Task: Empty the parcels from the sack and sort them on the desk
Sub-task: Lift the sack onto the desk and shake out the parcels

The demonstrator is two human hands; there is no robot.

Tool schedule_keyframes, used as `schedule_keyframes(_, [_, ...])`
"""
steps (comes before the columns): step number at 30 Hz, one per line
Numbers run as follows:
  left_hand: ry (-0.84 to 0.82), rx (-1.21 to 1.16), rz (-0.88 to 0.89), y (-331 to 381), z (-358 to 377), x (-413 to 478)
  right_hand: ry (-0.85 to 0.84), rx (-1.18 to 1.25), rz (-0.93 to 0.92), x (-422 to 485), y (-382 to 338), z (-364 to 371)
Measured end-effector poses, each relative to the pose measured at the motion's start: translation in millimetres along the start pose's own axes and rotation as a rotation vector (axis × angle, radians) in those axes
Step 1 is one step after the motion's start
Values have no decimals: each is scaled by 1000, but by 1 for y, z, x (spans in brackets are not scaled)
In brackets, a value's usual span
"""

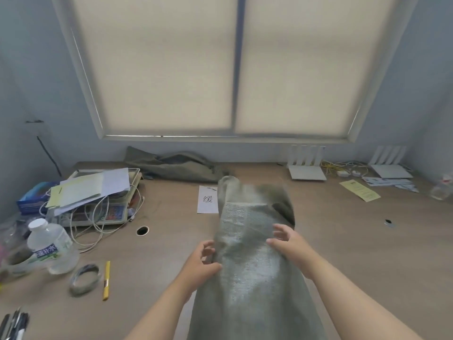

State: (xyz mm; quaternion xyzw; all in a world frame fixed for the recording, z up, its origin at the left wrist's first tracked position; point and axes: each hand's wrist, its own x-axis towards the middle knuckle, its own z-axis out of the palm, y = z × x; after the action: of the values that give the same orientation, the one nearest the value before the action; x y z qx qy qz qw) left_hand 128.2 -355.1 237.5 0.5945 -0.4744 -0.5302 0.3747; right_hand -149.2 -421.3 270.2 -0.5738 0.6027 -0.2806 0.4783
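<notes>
Two pale blinds [171, 69] covered the window at the back, above a long wood-look desk [355, 241]; grey-green woven sack [250, 266] lay lengthwise on the desk, centre, from the near edge twd the wall, far end bunched & raised; 2nd sack [179, 168], darker, lay crumpled agst the wall behind it; pile of papers [93, 187] w/ white cables sat far left. Left hand [203, 263] was at the sack's left edge, fingers curled, thumb on the fabric; couldn't tell if it actually pinched the cloth, pic blurred. Right hand [286, 244] rested on the sack's right side, fingers spread & slightly bent. White router [306, 171] stood at the wall, right of centre; water bottle [49, 244] stood upright near left; paper slip [207, 200] w/ one printed character lay just left of the sack's far end; tape roll [84, 278] lay flat beside a yellow cutter [106, 280], both well left of the sack.
</notes>
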Motion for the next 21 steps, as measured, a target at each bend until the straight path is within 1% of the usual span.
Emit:
schedule_keyframes(1, [-7,4,-22,-7,2,0,-56,-73,33,2,11,3])
schedule_keyframes(2, [-2,3,-41,-13,5,0,-75,-127,47,4,22,6])
schedule_keyframes(3, [11,2,-56,-19,6,1,-53,-163,34,5,29,8])
schedule_keyframes(6, [59,12,-97,-33,12,0,86,-206,-46,7,45,10])
schedule_keyframes(8, [78,15,-119,-39,17,-2,175,-295,-70,5,51,9])
schedule_keyframes(10, [96,13,-127,-45,23,-4,237,-371,-24,1,64,8])
schedule_keyframes(11, [102,21,-126,-49,26,-3,258,-374,22,-1,72,7])
schedule_keyframes(12, [104,38,-126,-52,29,-4,262,-323,72,-5,78,6])
schedule_keyframes(14, [110,66,-141,-58,35,-3,218,-141,133,-11,97,5])
schedule_keyframes(15, [108,61,-156,-60,37,-4,166,-100,139,-17,103,8])
schedule_keyframes(18, [91,24,-203,-62,41,-8,13,-90,89,-33,116,15])
schedule_keyframes(21, [123,47,-240,-65,42,-11,-45,-19,54,-35,122,20])
